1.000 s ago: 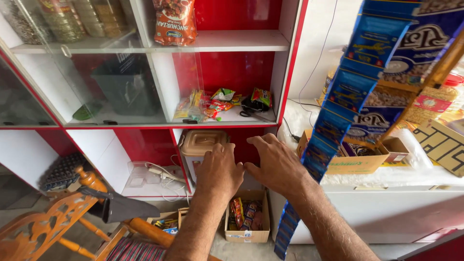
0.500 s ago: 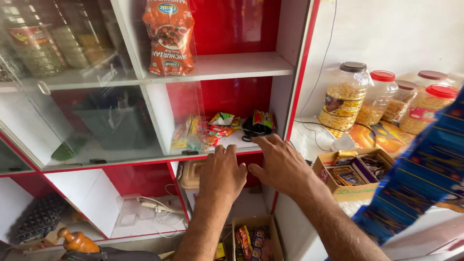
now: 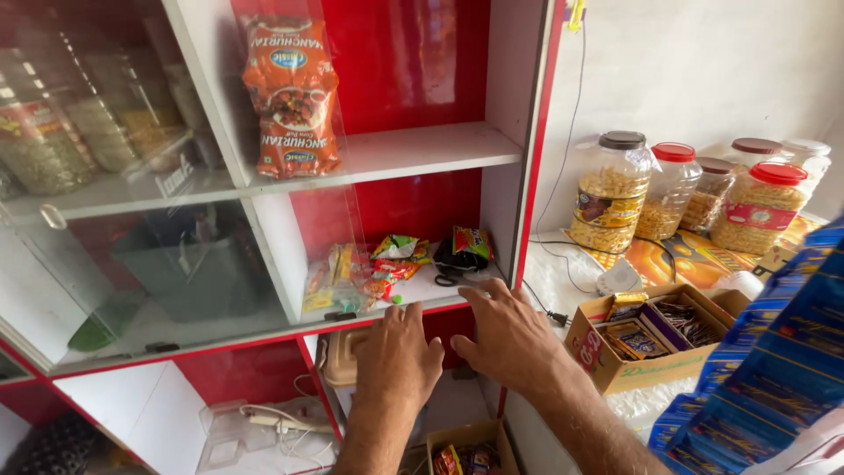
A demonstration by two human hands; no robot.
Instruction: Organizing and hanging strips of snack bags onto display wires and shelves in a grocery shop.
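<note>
Red-and-white shop cabinet, your hands at its lower shelf edge.
Snack packets (image 3: 378, 268) lie on the white shelf (image 3: 422, 288) just beyond your fingertips; your left hand (image 3: 397, 356) and right hand (image 3: 508, 334) rest flat, fingers loosely spread, holding nothing.

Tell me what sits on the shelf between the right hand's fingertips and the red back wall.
In the head view, beyond the right hand lie a black bundle with a colourful packet on top, before the red back wall.
</note>
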